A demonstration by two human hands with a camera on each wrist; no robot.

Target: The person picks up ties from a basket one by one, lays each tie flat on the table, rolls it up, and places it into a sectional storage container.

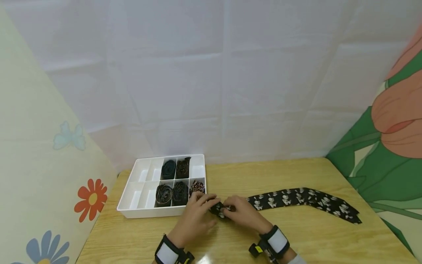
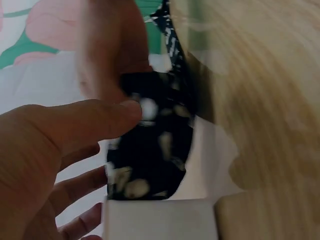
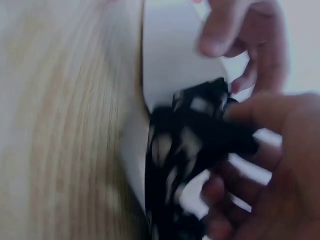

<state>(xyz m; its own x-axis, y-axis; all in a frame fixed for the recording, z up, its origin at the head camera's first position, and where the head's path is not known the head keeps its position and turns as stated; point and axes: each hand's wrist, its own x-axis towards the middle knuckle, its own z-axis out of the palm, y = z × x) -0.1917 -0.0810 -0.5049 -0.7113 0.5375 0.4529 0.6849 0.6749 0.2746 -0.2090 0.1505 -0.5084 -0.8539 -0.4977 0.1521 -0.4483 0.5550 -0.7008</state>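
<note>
A black necktie (image 1: 286, 198) with a pale figure print lies stretched across the table, its wide pointed end at the right. Its other end (image 1: 217, 210) is bunched or folded between the hands, near the tray's front right corner. My right hand (image 1: 245, 213) pinches that end between thumb and fingers; the right wrist view shows the dark fold (image 3: 200, 130) in its grip. Beside it, my left hand (image 1: 196, 216) has its fingers spread loosely. In the left wrist view the left thumb (image 2: 100, 120) overlaps the tie; the right wrist view shows the left fingertips apart from it.
A white divided tray (image 1: 155, 212) stands at the left of the wooden table (image 1: 296, 234). Several rolled ties sit in its compartments, among them a dark blue one (image 1: 169, 169) and a brown one (image 1: 182, 168). A white sheet (image 1: 224, 91) hangs behind the table.
</note>
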